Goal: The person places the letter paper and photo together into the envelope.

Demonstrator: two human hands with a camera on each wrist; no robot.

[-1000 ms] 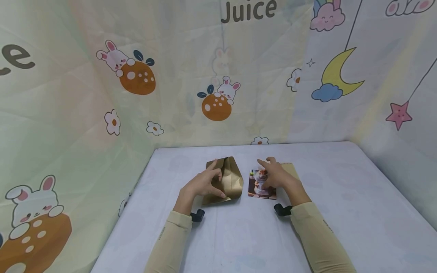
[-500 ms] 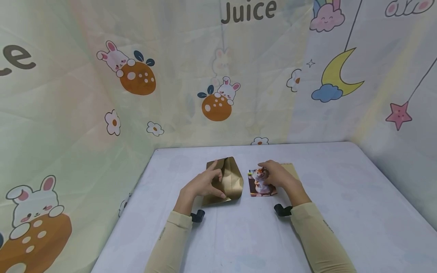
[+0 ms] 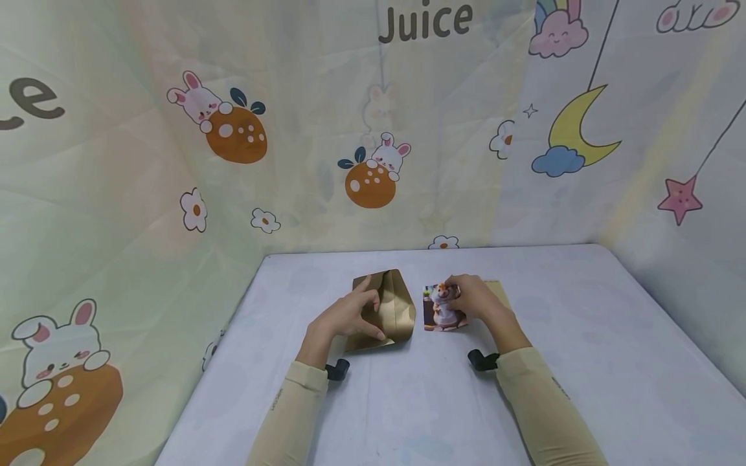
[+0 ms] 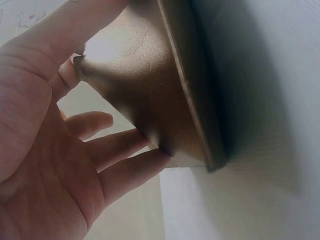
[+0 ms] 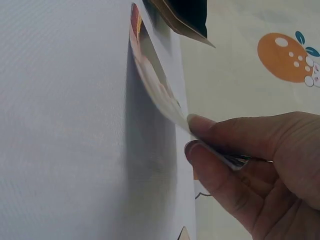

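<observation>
A gold envelope [image 3: 401, 310] with its pointed flap spread to the right lies at the middle of the table. My left hand [image 3: 348, 314] grips it from the left, thumb at the near edge and a finger at the far edge. Seen from the left wrist, the envelope [image 4: 145, 75] stands partly raised, fingertips at its edge. To the right, my right hand [image 3: 479, 301] pinches a picture card [image 3: 441, 310] showing a small furry animal. In the right wrist view the card [image 5: 155, 90] bends slightly between thumb and finger, tilted up from the table.
A flat beige piece [image 3: 498, 291] lies behind my right hand, mostly covered by it. The white tabletop [image 3: 396, 408] runs back to a cloth wall [image 3: 315, 155] printed with rabbits and fruit. Each wrist wears a small black camera [image 3: 482, 360].
My right fingers have closed onto the picture card, and the card has shifted and tilted slightly away from me. The left hand and envelope stay as they were.
</observation>
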